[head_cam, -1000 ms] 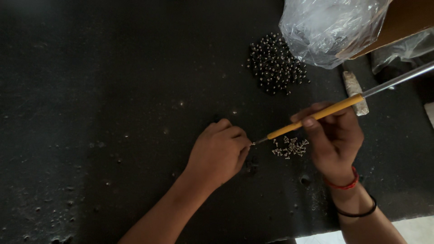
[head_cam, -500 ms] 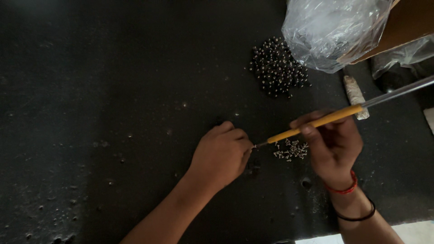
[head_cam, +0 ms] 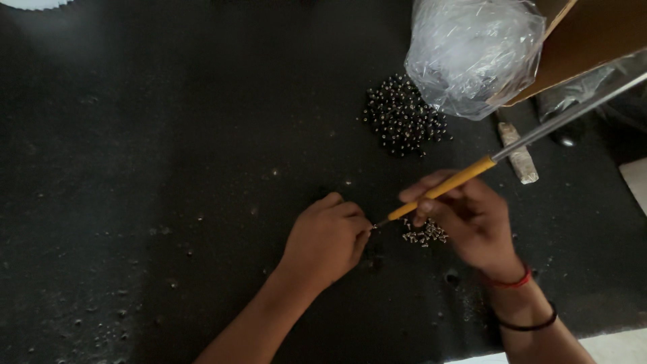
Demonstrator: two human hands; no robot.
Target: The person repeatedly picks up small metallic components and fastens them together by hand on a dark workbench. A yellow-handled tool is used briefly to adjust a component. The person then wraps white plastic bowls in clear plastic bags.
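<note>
My right hand point(head_cam: 472, 226) grips a long thin tool point(head_cam: 465, 178) with a yellow-orange sleeve and a grey metal shaft that runs up to the right. Its fine tip meets the fingertips of my left hand point(head_cam: 327, 239), which rests on the black mat point(head_cam: 168, 168) with fingers pinched together; whatever they pinch is too small to see. A small heap of tiny pale metal pieces point(head_cam: 424, 234) lies just under my right hand. A bigger pile of dark shiny beads point(head_cam: 401, 118) sits farther back.
A crumpled clear plastic bag point(head_cam: 472, 50) lies behind the beads, next to a brown cardboard flap point(head_cam: 593, 40). A short pale stick point(head_cam: 519, 154) rests at the right. Scattered specks dot the mat. A light surface shows at the lower right edge point(head_cam: 620, 347).
Both hands stay together at the tool's tip with hardly any shift. The view has drifted slightly, so the beads and bag sit a little lower in the picture.
</note>
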